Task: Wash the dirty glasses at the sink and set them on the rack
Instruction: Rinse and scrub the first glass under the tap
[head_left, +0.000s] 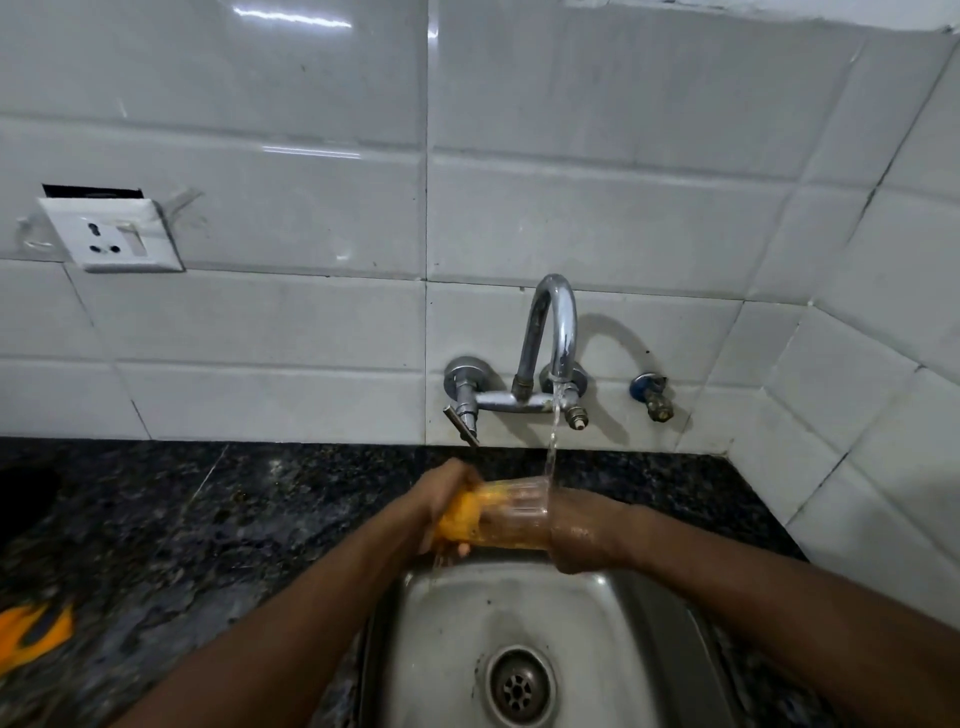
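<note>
Scrubbing step: your right hand (582, 535) grips the ribbed glass (519, 514) sideways under the tap (553, 332), left hand (447, 499) closed on the yellow sponge (460, 517) at its mouth; next, probably rinse it.

I see the sink (545, 623) set into the bench (208, 519), with its drain (519, 687) in the basin's near middle. Behind it, the tap (550, 332) is fixed on the tiled wall (311, 156), its stream falling over the sink's far edge. There the glass (519, 512) lies sideways between my two hands: left hand (447, 499) at its left end with a sponge (460, 519), right hand (582, 535) at its right end. A wall socket (111, 234) sits far left above the bench, and a cloth (31, 634) lies on the bench's left edge.
</note>
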